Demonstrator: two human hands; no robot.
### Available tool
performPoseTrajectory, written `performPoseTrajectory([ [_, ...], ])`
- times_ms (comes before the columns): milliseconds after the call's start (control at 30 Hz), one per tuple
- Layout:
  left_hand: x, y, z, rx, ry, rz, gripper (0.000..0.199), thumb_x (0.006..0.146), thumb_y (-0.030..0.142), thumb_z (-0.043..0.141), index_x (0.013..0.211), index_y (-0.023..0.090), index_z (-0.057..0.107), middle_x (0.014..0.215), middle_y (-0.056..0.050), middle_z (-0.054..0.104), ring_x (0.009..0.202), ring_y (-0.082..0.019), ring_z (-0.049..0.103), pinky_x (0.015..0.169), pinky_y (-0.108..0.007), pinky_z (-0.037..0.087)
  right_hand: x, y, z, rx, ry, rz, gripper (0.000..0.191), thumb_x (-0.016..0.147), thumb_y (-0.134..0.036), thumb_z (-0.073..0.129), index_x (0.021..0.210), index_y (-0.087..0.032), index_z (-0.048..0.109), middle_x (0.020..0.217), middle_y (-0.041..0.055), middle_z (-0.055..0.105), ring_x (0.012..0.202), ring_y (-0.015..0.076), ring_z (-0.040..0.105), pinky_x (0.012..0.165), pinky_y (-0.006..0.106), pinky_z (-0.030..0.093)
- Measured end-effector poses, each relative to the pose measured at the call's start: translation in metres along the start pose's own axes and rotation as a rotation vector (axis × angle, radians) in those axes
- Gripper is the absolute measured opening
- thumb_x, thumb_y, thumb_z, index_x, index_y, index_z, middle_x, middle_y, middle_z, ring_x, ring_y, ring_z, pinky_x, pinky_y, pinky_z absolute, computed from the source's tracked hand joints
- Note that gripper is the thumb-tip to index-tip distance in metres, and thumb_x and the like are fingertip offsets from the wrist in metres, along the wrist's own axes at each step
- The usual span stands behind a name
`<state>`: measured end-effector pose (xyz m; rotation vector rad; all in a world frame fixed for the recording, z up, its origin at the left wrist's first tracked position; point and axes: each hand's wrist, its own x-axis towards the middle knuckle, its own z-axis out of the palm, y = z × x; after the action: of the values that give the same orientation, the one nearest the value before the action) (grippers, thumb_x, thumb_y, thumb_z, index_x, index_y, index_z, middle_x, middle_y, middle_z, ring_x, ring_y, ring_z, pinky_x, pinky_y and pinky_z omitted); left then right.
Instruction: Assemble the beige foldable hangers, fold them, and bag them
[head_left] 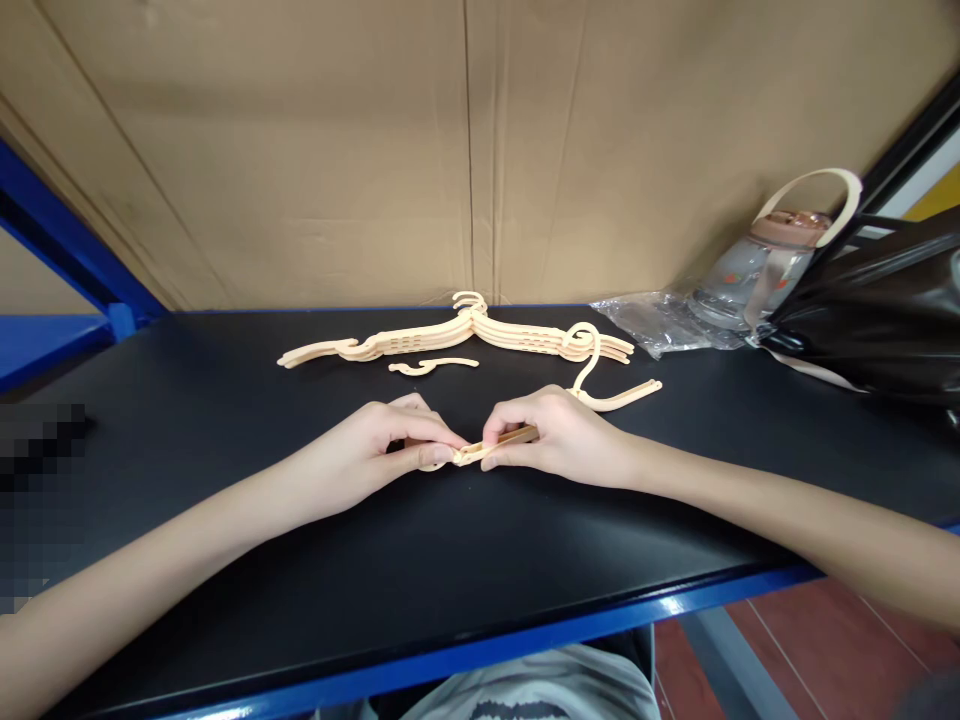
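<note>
A cream plastic clothes hanger [630, 396] lies low over the black tabletop, its hook [589, 350] rising behind my right hand. My right hand [559, 430] is closed around one arm of this hanger, hiding part of it. At that arm's left end, my left hand [397, 437] pinches a small cream hanger end piece [433, 467], mostly covered by the fingers. The piece and the arm meet between my fingertips; whether they are joined, I cannot tell. Just behind my hands lies a loose curved hanger piece [431, 367].
Several cream hangers [442, 335] lie stacked at the back of the black table [300, 600]. Clear plastic packaging [645, 318], a handled water bottle [772, 265] and a black bag [877, 310] are at the right. A cardboard wall [300, 150] closes the back; blue metal frames the left.
</note>
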<state>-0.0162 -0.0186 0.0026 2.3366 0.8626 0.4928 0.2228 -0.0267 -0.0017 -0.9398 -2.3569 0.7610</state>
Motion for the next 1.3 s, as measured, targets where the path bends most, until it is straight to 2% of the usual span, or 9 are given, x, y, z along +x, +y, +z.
performPoseTrajectory([
  [533,0.001,0.014,0.000,0.229,0.054,0.040,0.028,0.094,0.036,0.048,0.099,0.027,0.074,0.087,-0.001,0.073,0.083,-0.018,0.056,0.075,-0.029,0.048,0.000,0.003,0.004,-0.072,0.055,-0.079,0.003,0.081,-0.020,0.071,0.082,-0.019,0.068,0.078,-0.0018,0.073,0.074,0.0134,0.068,0.065,0.022,0.043],
  [933,-0.001,0.012,0.006,0.356,0.084,0.009,0.030,0.096,0.036,0.044,0.093,0.027,0.073,0.086,0.000,0.070,0.085,-0.017,0.056,0.073,-0.027,0.046,0.001,0.004,0.002,-0.169,0.029,-0.179,0.005,0.086,-0.019,0.065,0.086,-0.018,0.069,0.084,-0.0003,0.072,0.069,0.0112,0.064,0.064,0.022,0.041],
  [1167,0.003,0.014,0.007,0.313,0.111,0.009,0.032,0.095,0.039,0.045,0.089,0.026,0.073,0.084,0.001,0.072,0.083,-0.018,0.056,0.072,-0.028,0.047,0.001,0.004,0.003,-0.177,0.039,-0.188,0.004,0.087,-0.018,0.064,0.085,-0.018,0.067,0.084,-0.0008,0.071,0.069,0.0107,0.062,0.063,0.022,0.039],
  [1300,0.001,0.015,0.007,0.321,0.115,0.017,0.030,0.096,0.038,0.044,0.095,0.027,0.072,0.084,0.001,0.070,0.083,-0.018,0.056,0.072,-0.027,0.046,0.002,0.005,0.004,-0.170,0.050,-0.151,0.003,0.085,-0.019,0.066,0.085,-0.018,0.063,0.080,-0.0024,0.069,0.071,0.0110,0.063,0.063,0.021,0.038],
])
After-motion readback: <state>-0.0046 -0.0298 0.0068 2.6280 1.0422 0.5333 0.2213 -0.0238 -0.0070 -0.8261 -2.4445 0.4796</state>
